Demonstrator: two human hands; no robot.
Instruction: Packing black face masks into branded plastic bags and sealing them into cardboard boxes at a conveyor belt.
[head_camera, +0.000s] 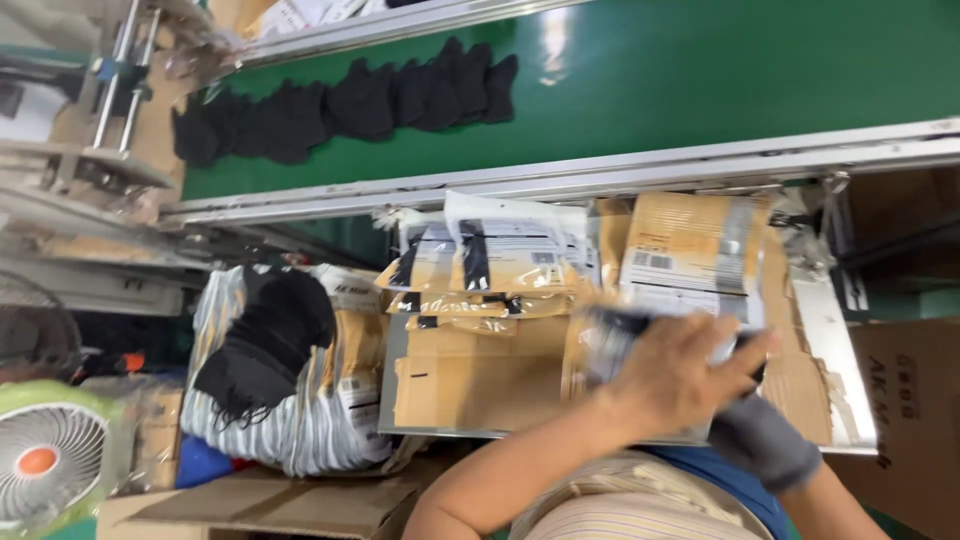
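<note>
Over the desk (440, 400), just below the green conveyor belt (700, 80), our left hand (680, 375) gripped a light, floppy, slippery clear-fronted packet (600, 345) by its edge; our gloved right hand (765, 440) was too blurred to judge.

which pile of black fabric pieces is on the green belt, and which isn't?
The long row of black pieces lies on the green conveyor belt. The other black pile sits off it, on a striped sack lower left.

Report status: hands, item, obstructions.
Left hand gripping a blurred clear packet. Right hand, grey-gloved, beneath it at the tray edge. Packet stacks crowd the tray.
</note>
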